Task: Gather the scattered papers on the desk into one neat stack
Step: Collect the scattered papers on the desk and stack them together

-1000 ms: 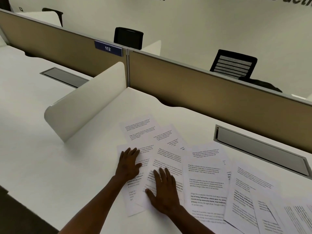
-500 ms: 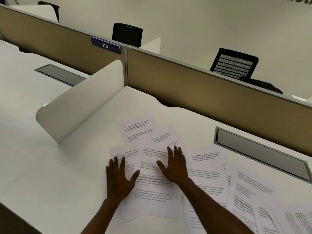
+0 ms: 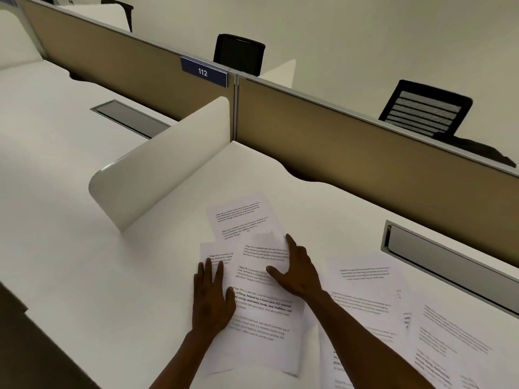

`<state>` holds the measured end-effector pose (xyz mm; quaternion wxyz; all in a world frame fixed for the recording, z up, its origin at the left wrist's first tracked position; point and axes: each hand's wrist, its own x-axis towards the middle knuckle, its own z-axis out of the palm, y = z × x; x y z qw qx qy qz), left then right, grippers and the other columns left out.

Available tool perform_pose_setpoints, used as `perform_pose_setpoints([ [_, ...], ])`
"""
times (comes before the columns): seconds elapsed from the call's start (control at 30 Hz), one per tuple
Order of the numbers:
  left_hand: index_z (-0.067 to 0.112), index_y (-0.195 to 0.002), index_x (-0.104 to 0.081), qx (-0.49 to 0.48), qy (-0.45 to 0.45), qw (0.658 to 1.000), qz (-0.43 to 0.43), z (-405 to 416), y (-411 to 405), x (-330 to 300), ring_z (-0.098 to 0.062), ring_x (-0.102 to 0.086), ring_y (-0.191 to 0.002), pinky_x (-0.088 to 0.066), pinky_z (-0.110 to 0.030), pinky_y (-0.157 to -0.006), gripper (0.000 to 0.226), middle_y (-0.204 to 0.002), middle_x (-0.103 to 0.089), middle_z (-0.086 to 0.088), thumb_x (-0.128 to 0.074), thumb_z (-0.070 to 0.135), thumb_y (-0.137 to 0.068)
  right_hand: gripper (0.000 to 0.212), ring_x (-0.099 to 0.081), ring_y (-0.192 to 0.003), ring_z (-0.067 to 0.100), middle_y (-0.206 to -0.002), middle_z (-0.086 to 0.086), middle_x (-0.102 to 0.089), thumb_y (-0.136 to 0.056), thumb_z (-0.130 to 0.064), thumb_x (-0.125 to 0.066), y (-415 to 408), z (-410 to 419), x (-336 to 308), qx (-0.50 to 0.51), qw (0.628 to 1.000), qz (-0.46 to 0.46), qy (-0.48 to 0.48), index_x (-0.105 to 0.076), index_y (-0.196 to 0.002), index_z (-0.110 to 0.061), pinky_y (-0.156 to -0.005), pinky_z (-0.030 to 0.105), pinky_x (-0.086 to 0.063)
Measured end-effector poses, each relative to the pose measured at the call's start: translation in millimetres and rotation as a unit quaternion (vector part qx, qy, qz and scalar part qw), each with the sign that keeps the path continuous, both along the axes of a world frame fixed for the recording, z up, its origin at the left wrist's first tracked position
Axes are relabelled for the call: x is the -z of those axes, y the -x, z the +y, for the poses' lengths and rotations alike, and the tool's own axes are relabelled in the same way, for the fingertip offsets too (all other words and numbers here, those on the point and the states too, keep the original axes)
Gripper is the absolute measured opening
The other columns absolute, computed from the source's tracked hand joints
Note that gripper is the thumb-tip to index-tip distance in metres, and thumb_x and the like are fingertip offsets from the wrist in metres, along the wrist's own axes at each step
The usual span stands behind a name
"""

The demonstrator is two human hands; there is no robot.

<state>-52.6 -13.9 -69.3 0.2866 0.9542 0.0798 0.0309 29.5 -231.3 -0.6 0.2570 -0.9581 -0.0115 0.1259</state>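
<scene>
Both hands flat on overlapping papers (image 3: 261,299), left hand (image 3: 212,299), right hand (image 3: 297,272)

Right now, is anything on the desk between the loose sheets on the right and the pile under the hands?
Nothing visible blocks them. The loose sheets on the right lie flat on the white desk, and only bare desk and overlapping paper separate them from the pile under the left hand and right hand.

White desk (image 3: 118,276): printed papers (image 3: 373,279) scattered and overlapping across near-right area, both hands resting on the left cluster. White divider (image 3: 157,175) stands on desk at left. Grey cable tray (image 3: 449,265) recessed at right.
</scene>
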Motion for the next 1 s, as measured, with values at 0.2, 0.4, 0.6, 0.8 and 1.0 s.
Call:
perform_pose_setpoints([
  [0.2,0.011,-0.151,-0.032,-0.048,0.042,0.998,-0.018,9,7,-4,-0.029,-0.007,-0.152,-0.014,-0.048,-0.123,0.072,-0.163,-0.015,-0.012,-0.046,0.028,-0.082,0.117,-0.027,-0.142,0.038,-0.156,0.019,-0.024,-0.071,-0.069,-0.063,-7,-5,-2,0.050,0.997,0.022,0.062,0.011,-0.152,-0.030,-0.111,0.048,-0.032],
  [0.4,0.021,-0.152,-0.030,-0.017,0.059,0.998,-0.033,11,26,9,-0.019,0.000,-0.153,-0.005,-0.038,-0.123,0.083,-0.164,-0.010,-0.002,-0.042,0.062,-0.082,0.105,-0.045,-0.122,0.031,-0.136,0.012,-0.048,-0.078,-0.062,-0.061,2,-3,1,0.060,0.994,-0.023,0.093,-0.001,-0.154,-0.022,-0.094,0.041,-0.045],
  [0.6,0.021,-0.153,-0.027,-0.028,0.061,0.997,-0.033,13,21,9,-0.019,-0.001,-0.153,-0.005,-0.038,-0.123,0.086,-0.164,-0.006,0.000,-0.043,0.063,-0.080,0.096,-0.047,-0.126,0.031,-0.138,0.013,-0.049,-0.080,-0.061,-0.061,4,15,-4,0.079,0.997,-0.024,0.010,-0.015,-0.153,-0.018,-0.102,0.040,-0.040],
  [0.8,0.013,-0.152,-0.029,-0.049,0.048,0.997,-0.023,7,16,11,-0.024,-0.003,-0.152,-0.005,-0.040,-0.124,0.080,-0.164,-0.010,-0.007,-0.038,0.056,-0.085,0.092,-0.044,-0.131,0.029,-0.142,0.013,-0.045,-0.081,-0.055,-0.064,7,20,-6,0.090,0.996,0.014,-0.010,-0.020,-0.151,-0.014,-0.105,0.038,-0.036],
  [1.0,0.012,-0.152,-0.029,-0.056,0.054,0.997,-0.009,3,14,6,-0.023,0.000,-0.153,0.007,-0.030,-0.124,0.080,-0.164,-0.007,-0.007,-0.034,0.052,-0.083,0.091,-0.051,-0.127,0.029,-0.138,0.011,-0.055,-0.071,-0.056,-0.076,0,22,-9,0.190,0.972,0.084,-0.108,-0.043,-0.141,-0.010,-0.103,0.038,-0.043],
])
